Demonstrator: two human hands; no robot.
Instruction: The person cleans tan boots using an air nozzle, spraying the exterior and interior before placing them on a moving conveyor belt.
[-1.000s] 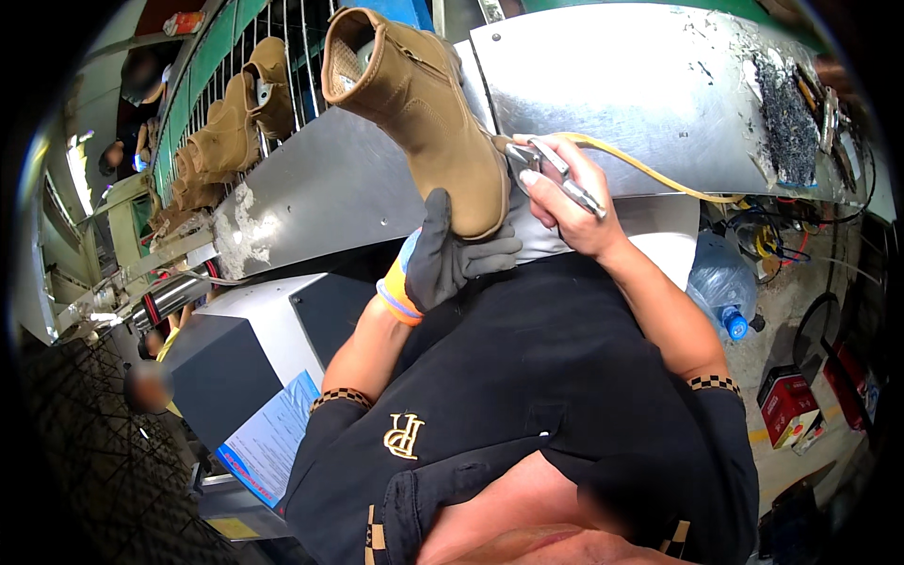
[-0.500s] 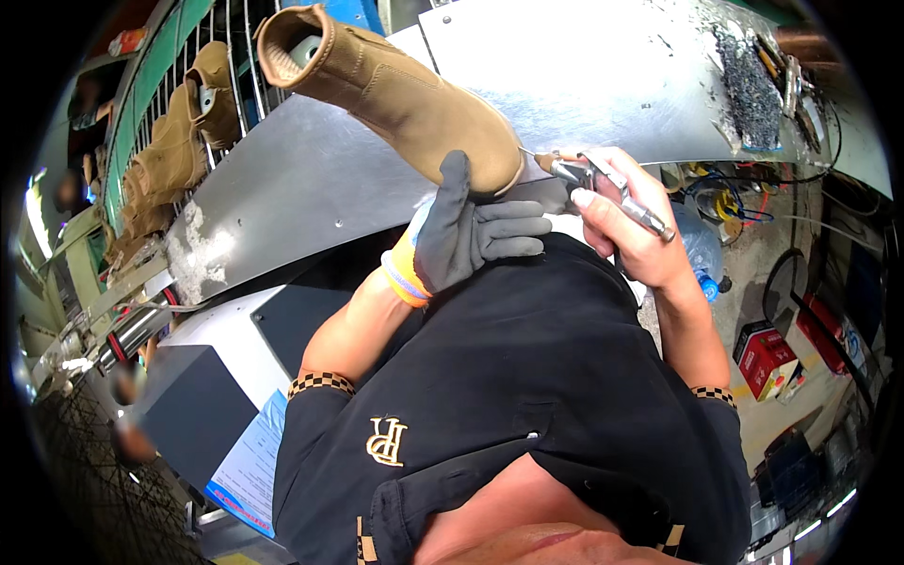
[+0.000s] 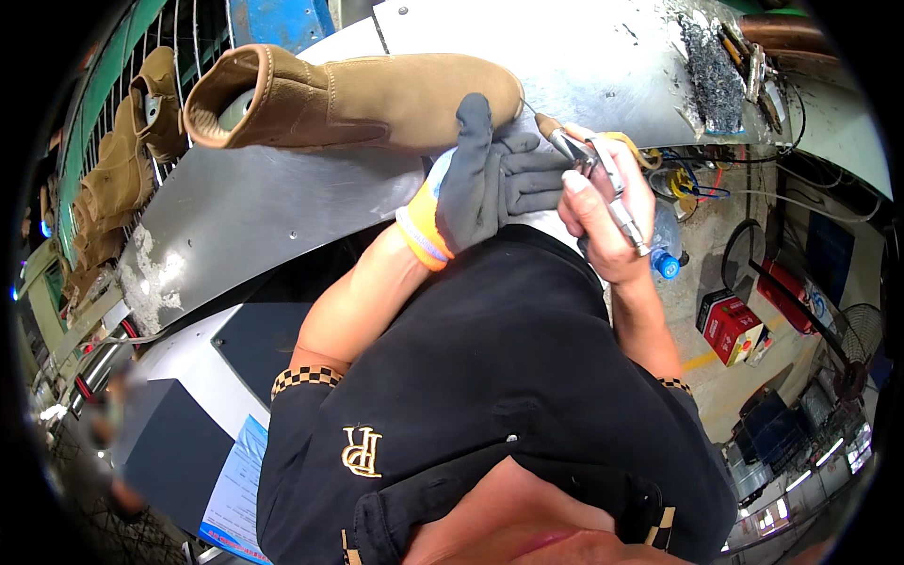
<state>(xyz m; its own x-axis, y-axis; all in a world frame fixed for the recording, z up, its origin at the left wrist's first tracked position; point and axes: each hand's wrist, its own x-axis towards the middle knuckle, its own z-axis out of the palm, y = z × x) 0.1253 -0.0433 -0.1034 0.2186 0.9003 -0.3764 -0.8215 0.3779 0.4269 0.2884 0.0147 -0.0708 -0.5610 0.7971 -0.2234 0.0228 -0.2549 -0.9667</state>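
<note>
A tan ankle boot (image 3: 405, 99) lies on its side over the metal worktop, its opening to the left and its toe to the right. My left hand (image 3: 485, 184), in a grey-palmed glove with an orange cuff, is open beside the toe. Its thumb stands up in front of the boot and its fingers stretch right, palm bare. My bare right hand (image 3: 617, 221) is closed round a slim metal hand tool (image 3: 576, 149) with a lever, a tan collar and a thin needle-like tip. That tip reaches the boot's toe edge, but whether it touches cannot be made out.
More tan boots (image 3: 113, 179) stand along a wire rack at the left. A dark, crusted patch (image 3: 711, 80) and small tools lie at the worktop's far right. Below it are a blue-capped bottle (image 3: 665, 264), cables and a red box (image 3: 730, 325) on the floor.
The boot has turned to lie more level, and its opening has shifted left and down. My left hand has moved right and up with the toe; the tool is slightly higher.
</note>
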